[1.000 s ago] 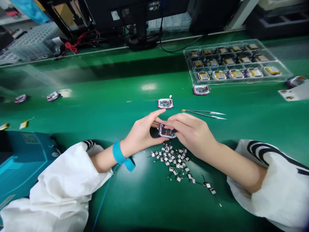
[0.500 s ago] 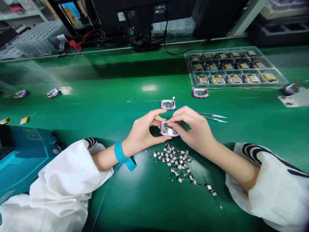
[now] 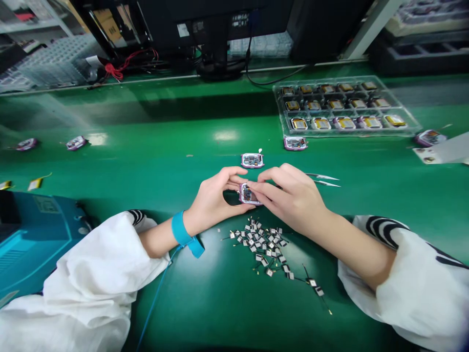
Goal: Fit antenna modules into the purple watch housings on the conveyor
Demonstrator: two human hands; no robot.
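Observation:
My left hand (image 3: 212, 200), with a blue strap (image 3: 179, 230) on its wrist, curves around a small purple and white smartwatch case (image 3: 247, 195) and grips it at its left side. The open inside of the case faces up and shows a circuit board. Closed fingers of my right hand (image 3: 293, 195) press on the case's right part and hide it. From behind my right hand stick out the tips of metal tweezers (image 3: 324, 180); I cannot tell whether the hand holds them. Just beyond lies another open watch case (image 3: 252, 160). Nearer me is a pile of small square parts with thin black wires (image 3: 269, 247).
A clear tray (image 3: 282, 117) of watch cases with yellow-edged parts stands at the back right. More open cases (image 3: 295, 143) lie on the green table (image 3: 176, 298). A blue machine (image 3: 40, 239) is at the left, a monitor (image 3: 220, 24) at the back, a white bracket (image 3: 441, 150) at the right.
The view has shifted slightly. The case in my hands has tilted, and its board looks darker and browner. My right fingers have moved from a pinch over the board to further across the case.

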